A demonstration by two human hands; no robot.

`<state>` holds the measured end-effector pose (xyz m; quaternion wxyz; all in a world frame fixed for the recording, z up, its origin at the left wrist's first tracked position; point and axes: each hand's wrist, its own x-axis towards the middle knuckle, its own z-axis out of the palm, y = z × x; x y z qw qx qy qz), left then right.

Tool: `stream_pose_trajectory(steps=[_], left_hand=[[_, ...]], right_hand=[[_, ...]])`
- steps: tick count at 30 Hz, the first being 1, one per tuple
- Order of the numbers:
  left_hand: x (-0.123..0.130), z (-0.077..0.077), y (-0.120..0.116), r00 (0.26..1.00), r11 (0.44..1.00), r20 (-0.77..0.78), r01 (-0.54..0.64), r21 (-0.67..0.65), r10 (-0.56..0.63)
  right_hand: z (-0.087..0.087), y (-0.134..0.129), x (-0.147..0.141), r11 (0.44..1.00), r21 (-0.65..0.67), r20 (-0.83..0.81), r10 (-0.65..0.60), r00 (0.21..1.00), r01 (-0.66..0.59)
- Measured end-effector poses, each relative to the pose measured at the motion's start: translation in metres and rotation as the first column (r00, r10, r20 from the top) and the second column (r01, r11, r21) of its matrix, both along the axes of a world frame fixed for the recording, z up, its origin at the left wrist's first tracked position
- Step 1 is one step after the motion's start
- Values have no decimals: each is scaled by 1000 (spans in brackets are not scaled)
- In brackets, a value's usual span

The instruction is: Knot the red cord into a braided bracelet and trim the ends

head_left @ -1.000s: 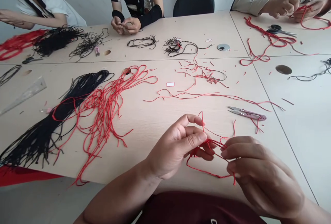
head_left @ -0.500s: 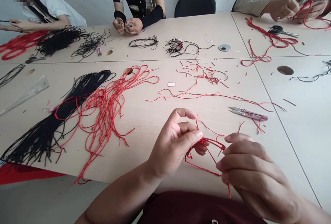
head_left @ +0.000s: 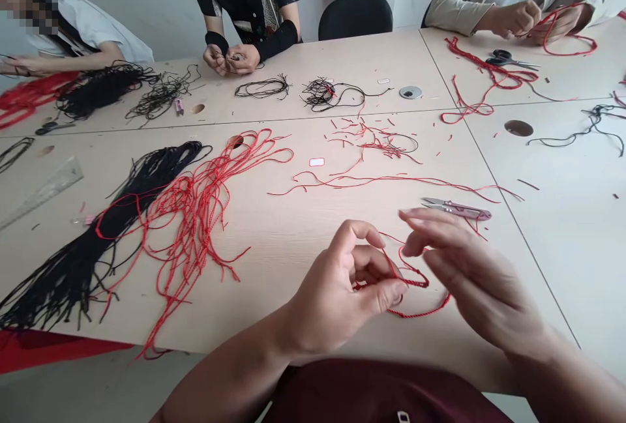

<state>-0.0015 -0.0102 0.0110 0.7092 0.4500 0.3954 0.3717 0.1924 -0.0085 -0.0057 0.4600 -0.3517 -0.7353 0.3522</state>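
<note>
My left hand pinches a red cord between thumb and fingers, with a thin strand running up over the raised index finger. The twisted part of the cord sticks out to the right of the thumb, and a loop hangs below it. My right hand hovers just right of the cord, fingers stretched and thumb apart, slightly blurred. No grip on the cord shows there, though a loop passes behind this hand. Beyond the right fingers lie purple-handled thread snips, partly covered by that hand.
Bundles of black cord and red cord lie on the table at left, near a clear ruler. Red scraps and long red strands lie ahead. Three people sit opposite, working cords; scissors lie by the right one.
My right hand has let go of the cord, opened and risen slightly. My left hand has moved a little right and down, still pinching the cord. The view has shifted slightly.
</note>
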Motion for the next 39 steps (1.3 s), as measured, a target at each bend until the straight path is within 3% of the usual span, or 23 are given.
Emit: stream_pose_trajectory(steps=[4,7,12,18,27,30,35,39], left_hand=[[0,1,-3,995,995,-25,92,-30,-93],[-2,3,-2,996,995,18,84,-52,-84],[-5,2,1,998,998,-30,-49,40,50],[0,-4,4,985,975,-78,-141,170,156],[2,-5,5,980,983,-95,-170,70,177],[2,-6,8,978,979,-44,-203,-23,202],[1,-6,16,968,955,73,-223,-197,242],[2,-5,16,962,947,88,-236,-216,260]], right_hand=[[-3,4,-8,980,-111,94,173,980,-162],[-4,8,-4,981,-188,132,80,988,-55],[5,9,8,981,-27,240,-181,954,193],[13,-2,-3,976,210,303,-121,945,57],[5,-2,-10,915,402,381,-194,904,27],[2,-1,-10,913,407,398,-210,893,33],[-1,-5,-11,888,433,395,-341,853,154],[-1,-7,-15,890,449,431,-297,852,83]])
